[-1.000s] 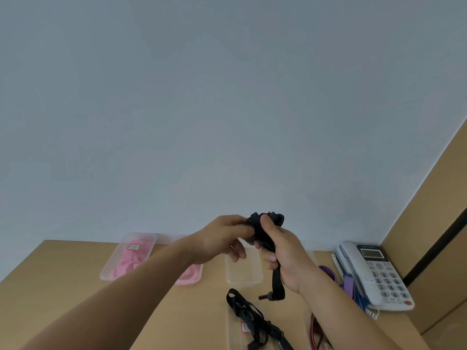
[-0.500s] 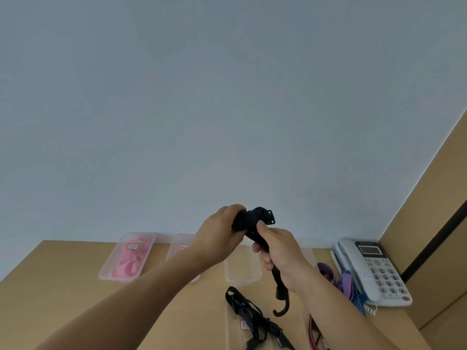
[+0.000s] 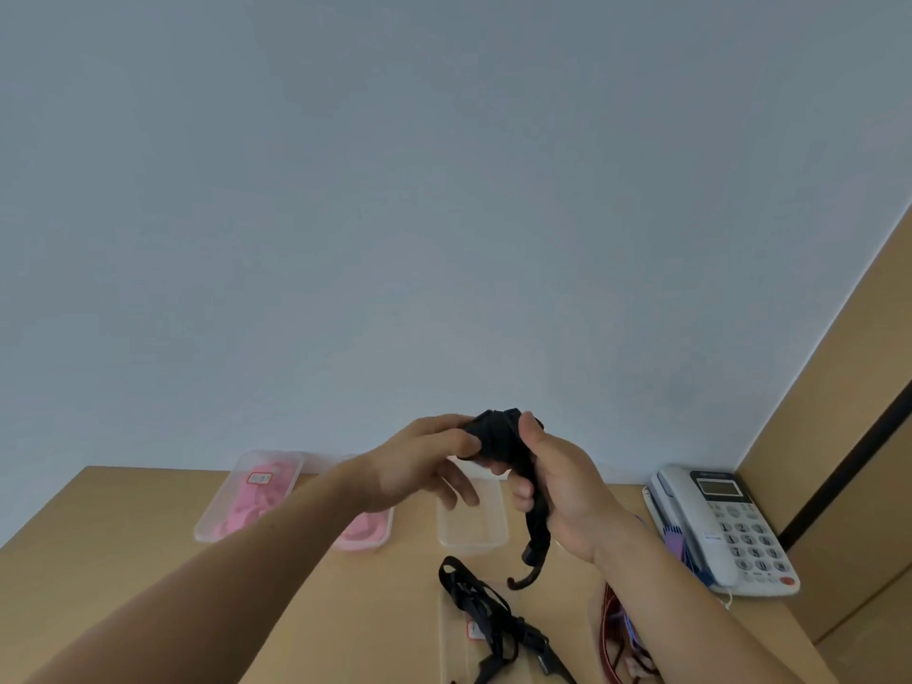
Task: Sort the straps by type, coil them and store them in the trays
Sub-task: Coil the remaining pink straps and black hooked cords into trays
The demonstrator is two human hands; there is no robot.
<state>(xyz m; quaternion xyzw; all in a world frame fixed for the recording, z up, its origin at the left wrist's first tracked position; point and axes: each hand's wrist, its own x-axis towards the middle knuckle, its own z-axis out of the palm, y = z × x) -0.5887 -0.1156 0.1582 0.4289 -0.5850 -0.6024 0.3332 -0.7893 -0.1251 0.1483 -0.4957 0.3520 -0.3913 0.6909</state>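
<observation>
Both hands hold one black strap (image 3: 498,439) raised above the wooden table (image 3: 123,560). My left hand (image 3: 424,461) pinches the coiled bundle at its top. My right hand (image 3: 557,491) grips the strap below, and its loose tail with a hook (image 3: 528,575) hangs down from my fist. Another black strap (image 3: 493,619) lies in a clear tray (image 3: 451,634) near the front. Pink straps fill a tray (image 3: 247,496) at the back left and a second tray (image 3: 365,533) beside it. An empty clear tray (image 3: 471,528) sits behind my hands.
A white desk phone (image 3: 725,525) stands at the right by a brown panel wall. Purple and blue straps (image 3: 678,550) lie next to it. Red straps (image 3: 614,634) lie under my right forearm. A blue-grey wall rises behind the table.
My left hand has shifted around the top of the black bundle, wrapping it. The hanging tail has become shorter and its hook has swung lower left.
</observation>
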